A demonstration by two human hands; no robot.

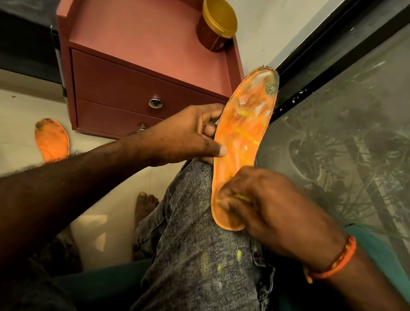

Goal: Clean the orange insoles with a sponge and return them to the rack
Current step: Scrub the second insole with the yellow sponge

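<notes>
Orange insole [244, 144] rests on our knee, long axis running away from us, our left hand [188, 136] pinching its middle edge while our right hand [269, 209] presses a barely visible sponge at its near heel.

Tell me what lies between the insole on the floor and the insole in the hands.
In the head view, the left forearm and left hand cross between the floor insole and the held insole; behind them stands the red drawer cabinet.
</notes>
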